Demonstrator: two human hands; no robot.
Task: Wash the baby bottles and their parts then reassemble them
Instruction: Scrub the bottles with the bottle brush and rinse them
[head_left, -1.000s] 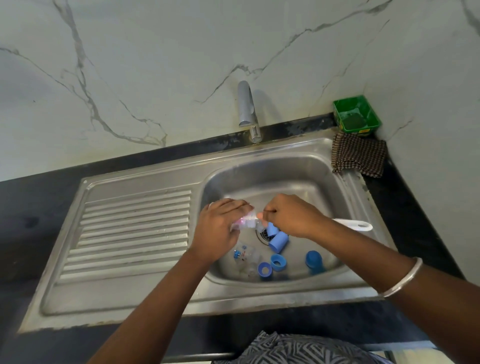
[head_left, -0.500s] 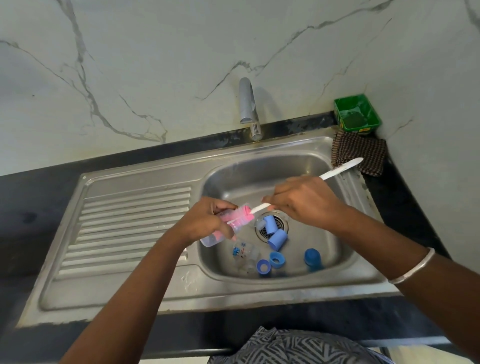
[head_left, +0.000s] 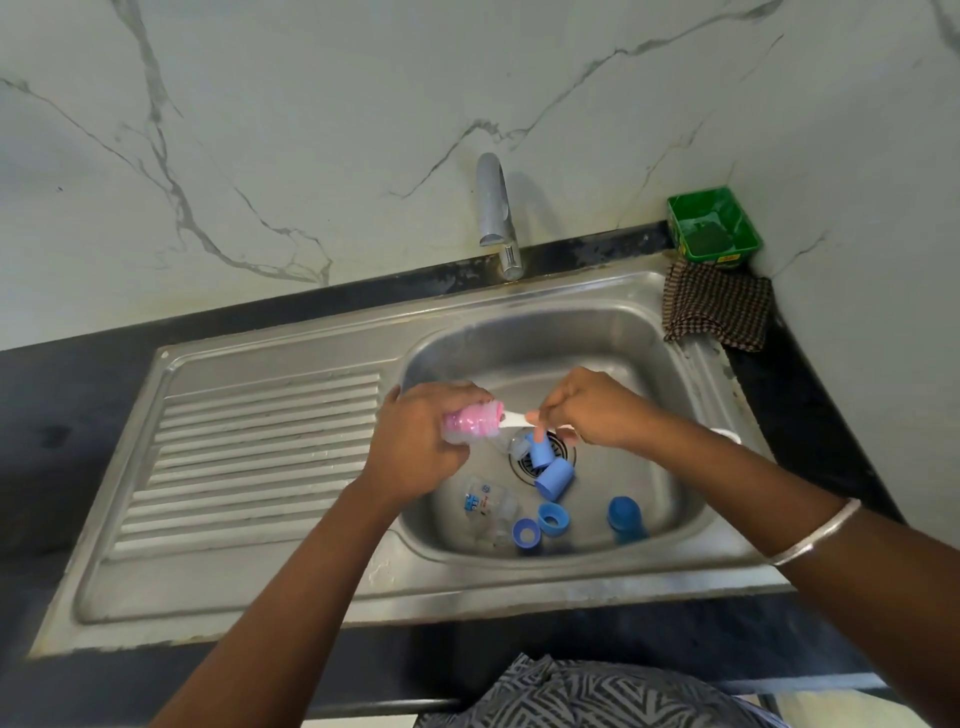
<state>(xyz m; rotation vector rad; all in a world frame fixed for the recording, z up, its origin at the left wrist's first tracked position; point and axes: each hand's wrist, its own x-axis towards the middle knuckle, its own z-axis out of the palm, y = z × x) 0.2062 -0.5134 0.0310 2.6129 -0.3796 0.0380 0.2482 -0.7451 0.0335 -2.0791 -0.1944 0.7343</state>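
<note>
A clear baby bottle (head_left: 470, 423), pink bristles filling its inside, lies nearly level above the left half of the sink basin (head_left: 639, 353), its mouth toward 3 o'clock. The left hand (head_left: 421, 447) wraps it from the 9 o'clock side, fingers curled closed around the body. The white handle of a bottle brush (head_left: 514, 418) leaves the bottle mouth toward 3 o'clock and enters the right hand (head_left: 597, 410), whose fingers are pinched tight on it; the handle's far end (head_left: 724, 434) shows just past the wrist at 3 o'clock. A metal bangle (head_left: 815, 532) circles the right forearm. On the basin floor, at 6 o'clock from the hands, lie loose parts: two blue caps (head_left: 553, 467) over the drain (head_left: 563, 452), a second clear bottle (head_left: 488, 506) on its side, two blue collar rings (head_left: 540, 525) touching one another just beside it at 3 o'clock, and a darker blue cap (head_left: 626, 517) apart, further toward 3 o'clock. The ribbed draining board (head_left: 249, 457) extends from the basin toward 9 o'clock. A chrome tap (head_left: 496, 213) rises at 12 o'clock against the marble wall (head_left: 311, 130). A checked cloth (head_left: 719, 312) rests on the rim at 2 o'clock, with a green tray (head_left: 714, 223) just beyond it in the corner.
</note>
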